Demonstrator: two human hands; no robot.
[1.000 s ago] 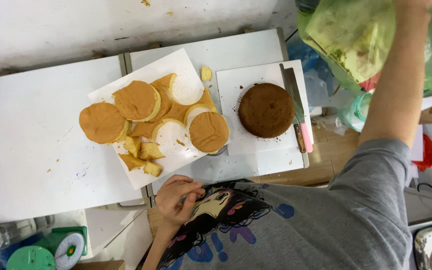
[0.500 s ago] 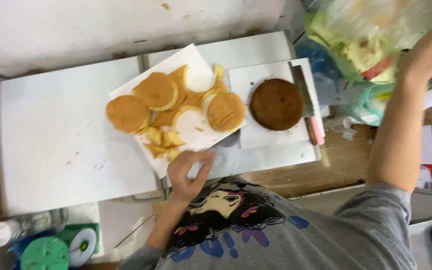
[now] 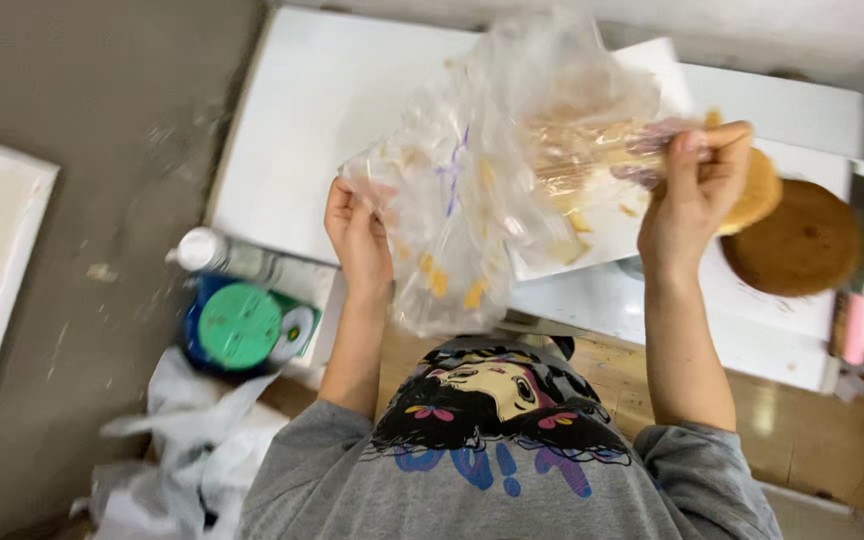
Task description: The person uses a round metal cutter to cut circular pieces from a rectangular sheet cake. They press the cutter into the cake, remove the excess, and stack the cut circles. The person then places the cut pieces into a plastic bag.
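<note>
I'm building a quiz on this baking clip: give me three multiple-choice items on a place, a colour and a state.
1. Where does the dark brown cake lie?
A. on the floor
B. on the white board at the right
C. inside the bag

2. What colour is the round lid at lower left?
A. green
B. red
C. black

3. How is the clear plastic bag held?
A. lying flat on the table
B. by one hand
C. by the left hand and right hand

Key: 1 B, it rests there beside a knife; 2 A, plainly green; 3 C, each hand grips an edge.

both hands (image 3: 357,232) (image 3: 694,195) hold clear plastic bag (image 3: 497,170) over white table (image 3: 322,110).
</note>
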